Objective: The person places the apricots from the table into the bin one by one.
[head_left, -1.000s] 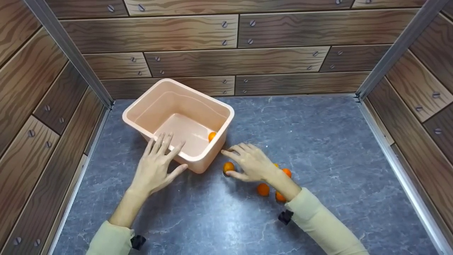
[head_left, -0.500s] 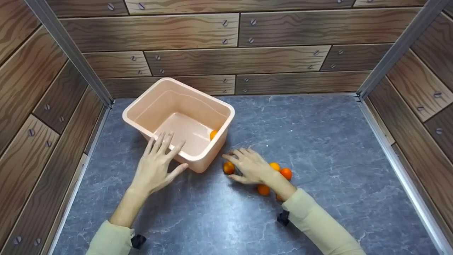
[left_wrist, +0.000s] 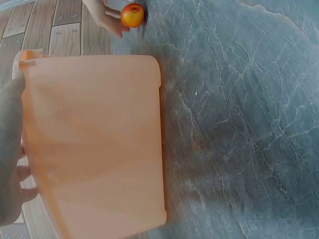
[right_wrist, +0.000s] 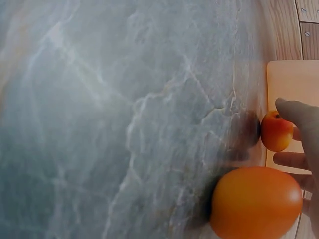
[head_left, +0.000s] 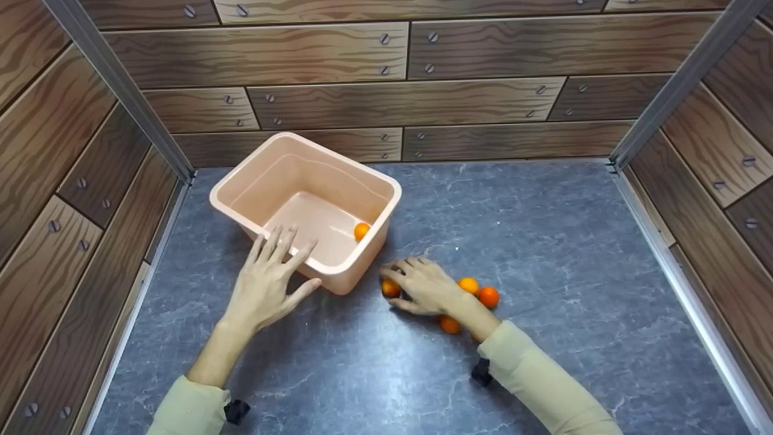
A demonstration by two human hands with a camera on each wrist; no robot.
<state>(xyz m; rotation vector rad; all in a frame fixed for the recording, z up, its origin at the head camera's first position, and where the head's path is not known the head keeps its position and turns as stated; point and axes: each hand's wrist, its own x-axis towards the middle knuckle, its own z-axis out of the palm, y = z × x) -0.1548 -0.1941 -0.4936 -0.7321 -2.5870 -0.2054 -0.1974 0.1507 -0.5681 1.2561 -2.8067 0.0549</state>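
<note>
In the head view, the left hand is laid with straight fingers on the near rim of the peach tub; nothing is gripped. The right hand is curled round a small orange fruit on the grey surface, just right of the tub's near corner. This fruit lies at the fingertips, on their tub side; being round, no long axis is shown. The right hand is the nearer one. Three more fruits lie farther right of the tub, by the wrist, and one fruit inside the tub.

In the left wrist view, the tub's outer wall is seen, and the fruit beyond its corner.

In the right wrist view, the fruit is touched by the fingertips, beside the tub. No writing is visible.
</note>
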